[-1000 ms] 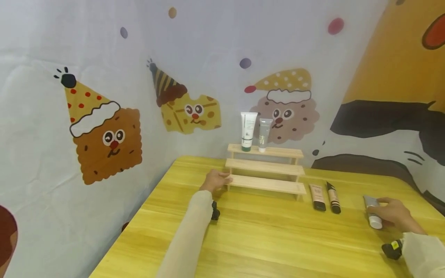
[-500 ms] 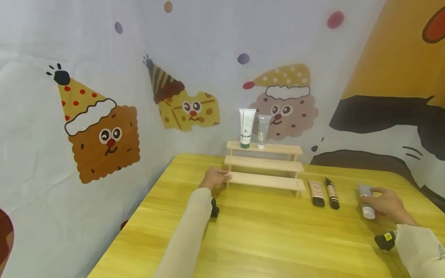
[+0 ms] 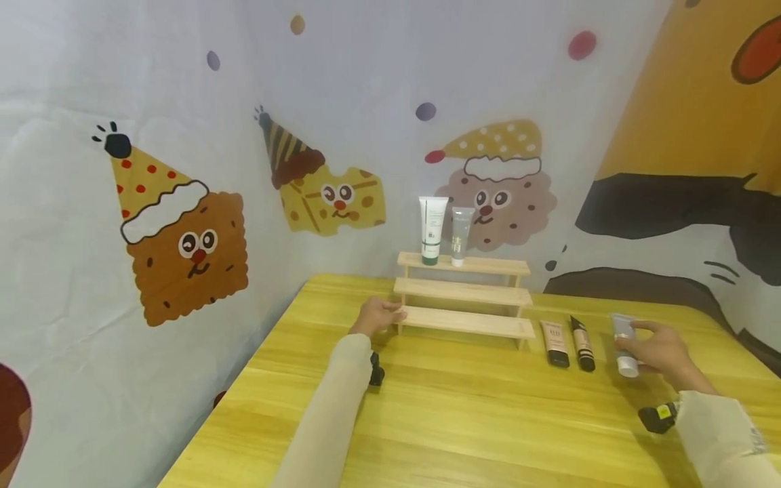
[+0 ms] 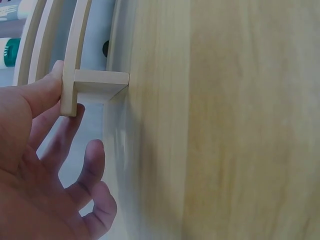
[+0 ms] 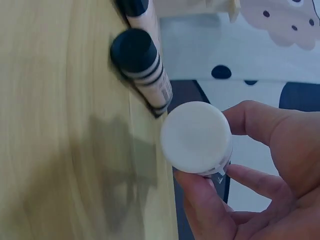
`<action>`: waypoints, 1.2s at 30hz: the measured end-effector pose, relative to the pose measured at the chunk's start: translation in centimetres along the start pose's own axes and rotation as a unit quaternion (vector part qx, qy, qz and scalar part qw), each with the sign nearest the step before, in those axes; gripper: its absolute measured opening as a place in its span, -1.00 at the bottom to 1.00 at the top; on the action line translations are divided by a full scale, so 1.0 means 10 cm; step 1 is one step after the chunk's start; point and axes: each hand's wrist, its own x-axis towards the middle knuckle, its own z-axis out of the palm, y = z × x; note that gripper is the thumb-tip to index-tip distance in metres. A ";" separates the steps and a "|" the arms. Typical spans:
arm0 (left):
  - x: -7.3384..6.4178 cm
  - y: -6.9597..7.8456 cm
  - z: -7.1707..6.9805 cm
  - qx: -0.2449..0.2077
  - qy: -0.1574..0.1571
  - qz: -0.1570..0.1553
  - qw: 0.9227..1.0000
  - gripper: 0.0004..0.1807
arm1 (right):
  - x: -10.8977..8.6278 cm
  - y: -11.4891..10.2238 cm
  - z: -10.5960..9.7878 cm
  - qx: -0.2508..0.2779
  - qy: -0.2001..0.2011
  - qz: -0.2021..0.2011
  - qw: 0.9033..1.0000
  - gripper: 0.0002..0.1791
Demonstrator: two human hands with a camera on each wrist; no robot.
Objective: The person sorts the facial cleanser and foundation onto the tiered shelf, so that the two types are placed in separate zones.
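Observation:
My right hand (image 3: 655, 349) grips a grey tube with a white cap (image 3: 624, 342), lifted off the yellow table (image 3: 476, 420); the right wrist view looks straight at the white cap (image 5: 196, 138), with fingers curled round the tube. My left hand (image 3: 379, 315) rests against the left end of a three-step wooden rack (image 3: 466, 298). In the left wrist view, straight fingers (image 4: 47, 92) touch the lowest step's end (image 4: 70, 80). A white tube (image 3: 432, 229) and a grey tube (image 3: 460, 236) stand on the top step.
A beige tube with a black cap (image 3: 555, 342) and a thinner striped tube (image 3: 582, 342) lie on the table right of the rack; both show in the right wrist view (image 5: 142, 72). A cartoon-printed cloth (image 3: 183, 217) hangs behind and left of the table.
My right hand has lifted the grey tube off the table and carried it left and toward the rack. The left hand has stayed at the rack's left end.

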 end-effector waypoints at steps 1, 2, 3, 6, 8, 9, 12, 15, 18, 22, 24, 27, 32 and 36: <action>0.01 -0.01 0.00 -0.001 0.000 -0.002 1.000 -0.61 | 0.00 -0.02 0.02 0.003 -0.002 -0.003 1.000 -0.13; 0.01 -0.01 0.01 -0.002 0.000 -0.001 1.000 -0.61 | 0.01 -0.04 0.04 0.008 -0.005 -0.005 1.000 -0.13; 0.01 -0.01 0.01 -0.003 0.000 -0.001 1.000 -0.60 | 0.01 -0.06 0.06 0.010 -0.006 -0.008 1.000 -0.13; 0.00 -0.01 0.00 0.007 -0.001 -0.004 1.000 -0.60 | 0.05 -0.15 0.11 0.018 -0.011 -0.011 1.000 -0.12; 0.00 0.00 0.00 0.013 -0.002 -0.006 1.000 -0.59 | 0.07 -0.21 0.14 0.026 -0.012 -0.012 1.000 -0.11; 0.00 0.00 0.00 0.014 -0.002 -0.006 1.000 -0.59 | 0.08 -0.25 0.16 0.028 -0.012 -0.013 0.999 -0.10; 0.00 0.03 -0.01 0.018 0.000 0.000 1.000 -0.59 | 0.12 -0.37 0.21 0.035 -0.008 -0.015 0.999 -0.10; 0.00 0.05 -0.01 0.018 -0.001 0.004 1.000 -0.58 | 0.14 -0.49 0.27 0.038 0.000 -0.021 0.999 -0.11; 0.00 0.05 -0.01 0.025 -0.002 0.005 1.000 -0.59 | 0.16 -0.61 0.35 0.039 0.007 -0.026 0.999 -0.11; -0.01 0.05 0.00 0.027 0.000 0.005 1.000 -0.60 | 0.19 -0.75 0.48 0.045 0.015 -0.032 0.998 -0.11; -0.01 0.04 -0.01 0.023 0.000 0.008 1.000 -0.61 | 0.21 -0.83 0.54 0.042 0.027 -0.041 0.998 -0.12; -0.03 0.03 -0.02 0.023 -0.001 0.015 1.000 -0.60 | 0.23 -0.94 0.64 0.048 0.043 -0.064 0.996 -0.14; -0.05 0.02 -0.02 0.027 0.001 0.017 0.999 -0.60 | 0.26 -1.09 0.75 0.060 0.056 -0.093 0.992 -0.15; -0.03 0.02 -0.01 0.031 0.002 0.025 0.999 -0.61 | 0.29 -1.22 0.78 0.053 0.067 -0.105 0.991 -0.14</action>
